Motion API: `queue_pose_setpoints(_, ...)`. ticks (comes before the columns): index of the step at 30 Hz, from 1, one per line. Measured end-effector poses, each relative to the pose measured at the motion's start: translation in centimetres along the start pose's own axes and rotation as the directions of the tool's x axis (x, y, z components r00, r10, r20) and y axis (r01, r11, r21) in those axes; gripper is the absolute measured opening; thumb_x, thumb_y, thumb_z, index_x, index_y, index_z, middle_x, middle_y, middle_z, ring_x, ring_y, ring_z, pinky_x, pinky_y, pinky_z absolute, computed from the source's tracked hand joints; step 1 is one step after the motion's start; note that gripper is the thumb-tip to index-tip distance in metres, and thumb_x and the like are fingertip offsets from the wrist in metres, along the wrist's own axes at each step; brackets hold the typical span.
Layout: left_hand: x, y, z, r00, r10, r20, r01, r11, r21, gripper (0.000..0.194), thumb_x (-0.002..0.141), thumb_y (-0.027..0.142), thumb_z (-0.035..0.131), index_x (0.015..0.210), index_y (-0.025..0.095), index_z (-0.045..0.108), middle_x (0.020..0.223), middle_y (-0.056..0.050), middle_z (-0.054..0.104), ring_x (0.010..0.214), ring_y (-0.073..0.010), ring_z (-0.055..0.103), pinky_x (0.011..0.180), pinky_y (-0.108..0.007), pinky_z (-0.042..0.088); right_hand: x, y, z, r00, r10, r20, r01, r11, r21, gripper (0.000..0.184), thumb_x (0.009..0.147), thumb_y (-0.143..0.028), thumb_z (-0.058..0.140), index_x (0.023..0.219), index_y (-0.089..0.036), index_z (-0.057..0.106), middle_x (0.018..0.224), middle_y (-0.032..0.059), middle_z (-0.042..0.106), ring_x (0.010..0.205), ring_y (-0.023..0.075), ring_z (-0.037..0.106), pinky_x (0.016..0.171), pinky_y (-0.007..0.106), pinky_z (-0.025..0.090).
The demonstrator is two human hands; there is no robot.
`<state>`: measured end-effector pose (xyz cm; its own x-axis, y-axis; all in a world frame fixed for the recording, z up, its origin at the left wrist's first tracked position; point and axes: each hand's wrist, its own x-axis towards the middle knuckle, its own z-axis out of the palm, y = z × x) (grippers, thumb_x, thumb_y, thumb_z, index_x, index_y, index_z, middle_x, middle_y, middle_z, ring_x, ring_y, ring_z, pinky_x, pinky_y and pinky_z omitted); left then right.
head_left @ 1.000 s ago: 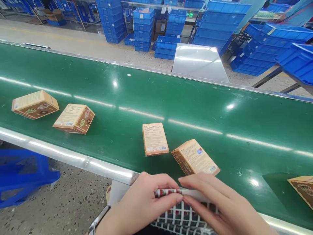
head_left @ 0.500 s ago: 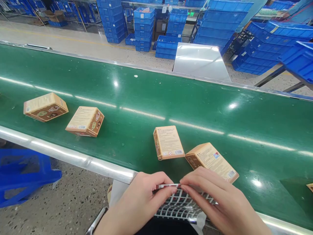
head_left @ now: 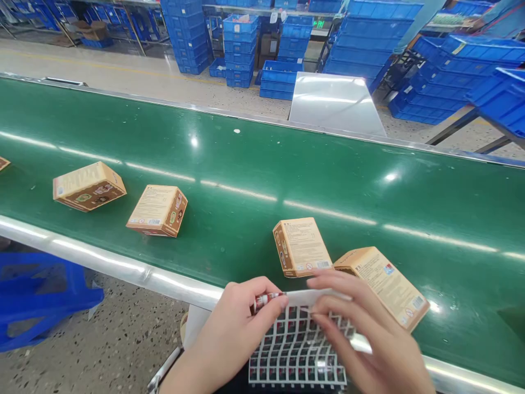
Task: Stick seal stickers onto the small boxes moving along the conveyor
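My left hand (head_left: 233, 328) pinches the curled, red-and-white upper corner of a sticker sheet (head_left: 297, 350) between thumb and forefinger. White lines divide the sheet into a grid of small dark and red squares, and it hangs below my hands near the belt's front edge. My right hand (head_left: 365, 323), slightly blurred, has thumb and a finger closed on the sheet's pale top strip, its forefinger lifted. Just beyond, a brown-and-cream box (head_left: 305, 246) lies on the green conveyor belt (head_left: 229, 230). Another box (head_left: 389, 284) touches it, partly covered by my right hand.
Two more boxes, a nearer one (head_left: 158, 210) and a farther one (head_left: 90, 186), lie on the belt to the left. A blue stool (head_left: 45, 295) stands at lower left. Beyond the belt are a metal panel (head_left: 336, 104) and stacked blue crates (head_left: 240, 52).
The boxes have shifted right along the belt. My right hand has moved slightly right and its forefinger has risen. The sheet now hangs flatter, showing more of its grid.
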<state>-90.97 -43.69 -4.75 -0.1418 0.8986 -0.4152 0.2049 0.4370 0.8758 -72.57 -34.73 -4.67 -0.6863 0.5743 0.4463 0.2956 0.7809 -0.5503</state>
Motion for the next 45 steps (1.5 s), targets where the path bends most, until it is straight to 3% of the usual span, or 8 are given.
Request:
queue_pose_setpoints(2,0.1,-0.2,-0.1,0.996,0.094,0.001,-0.094,0.994,0.052,0.024,0.093,0.034,0.055,0.078,0.02,0.067,0.065,0.003,0.062,0.061,-0.011,0.054,0.055,-0.021,0.04,0.5,0.9,-0.5,0.951,0.304,-0.054,-0.295,0.947,0.129,0.014,0.093,-0.03,0.058,0.082,-0.024,0.064,0.112,0.0065,0.071,0.105,0.021,0.068,0.082,0.031,0.058)
queue_pose_setpoints(5,0.5,-0.5,0.1,0.909,0.411,0.069,-0.417,0.895,0.156,0.015,0.092,0.023,0.058,0.08,0.02,0.066,0.11,-0.004,0.072,0.109,-0.0193,0.063,0.093,-0.029,0.049,1.7,3.1,-0.4,0.736,0.675,-0.05,-0.603,0.688,0.404,0.025,0.089,-0.048,0.061,0.087,-0.024,0.066,0.126,0.0077,0.067,0.114,0.0234,0.064,0.08,0.029,0.058)
queue_pose_setpoints(8,1.6,-0.8,0.6,0.802,0.548,0.238,-0.596,0.763,0.252,0.014,0.092,0.02,0.057,0.08,0.018,0.063,0.15,-0.006,0.048,0.146,-0.0262,0.031,0.119,-0.044,0.028,2.6,5.2,0.7,0.587,0.804,0.098,-0.694,0.437,0.572,0.044,0.079,-0.059,0.067,0.102,-0.022,0.067,0.125,0.01,0.068,0.111,0.0266,0.065,0.083,0.035,0.057)
queue_pose_setpoints(12,3.2,-1.0,0.8,0.788,0.498,0.362,-0.6,0.752,0.273,0.015,0.093,0.019,0.056,0.079,0.019,0.061,0.156,-0.005,0.037,0.15,-0.0248,0.021,0.124,-0.049,0.019,2.9,6.2,1.6,0.503,0.845,0.179,-0.732,0.307,0.609,0.053,0.071,-0.063,0.072,0.103,-0.021,0.069,0.113,0.0096,0.073,0.103,0.0278,0.067,0.083,0.038,0.056)
queue_pose_setpoints(25,4.8,-0.7,2.0,0.722,0.48,0.498,-0.647,0.724,0.239,0.015,0.089,0.015,0.061,0.075,0.018,0.064,0.161,-0.001,0.022,0.147,-0.0233,0.028,0.124,-0.041,0.024,1.4,6.4,1.9,0.438,0.891,-0.12,-0.697,0.421,0.58,0.04,0.076,-0.058,0.066,0.091,-0.021,0.065,0.117,0.0077,0.069,0.098,0.023,0.063,0.078,0.033,0.05)
queue_pose_setpoints(35,5.4,-0.4,3.5,0.68,0.514,0.523,-0.68,0.709,0.187,0.017,0.088,0.014,0.061,0.072,0.018,0.064,0.161,0.002,0.018,0.147,-0.0232,0.03,0.124,-0.04,0.023,0.5,6.9,0.5,0.528,0.81,-0.256,-0.757,0.585,0.291,0.036,0.082,-0.057,0.056,0.087,-0.021,0.057,0.106,0.0119,0.068,0.091,0.0252,0.063,0.079,0.042,0.048)
queue_pose_setpoints(41,6.1,0.2,4.5,0.66,0.523,0.539,-0.679,0.722,0.13,0.017,0.085,0.011,0.061,0.07,0.018,0.065,0.16,-0.001,0.022,0.145,-0.0239,0.032,0.124,-0.04,0.022,0.8,8.0,-0.3,0.483,0.794,-0.37,-0.76,0.59,0.273,0.047,0.076,-0.051,0.065,0.107,-0.021,0.048,0.115,0.0157,0.063,0.076,0.0215,0.066,0.063,0.036,0.05)
queue_pose_setpoints(45,5.4,0.3,4.5,0.726,0.521,0.449,-0.618,0.781,0.093,0.015,0.089,0.018,0.06,0.075,0.017,0.066,0.152,-0.006,0.043,0.139,-0.0244,0.044,0.118,-0.038,0.031,0.9,7.4,-2.0,0.631,0.613,-0.475,-0.705,0.709,-0.023,0.034,0.085,-0.044,0.054,0.108,-0.019,0.052,0.112,0.0174,0.064,0.088,0.0276,0.067,0.076,0.046,0.053)
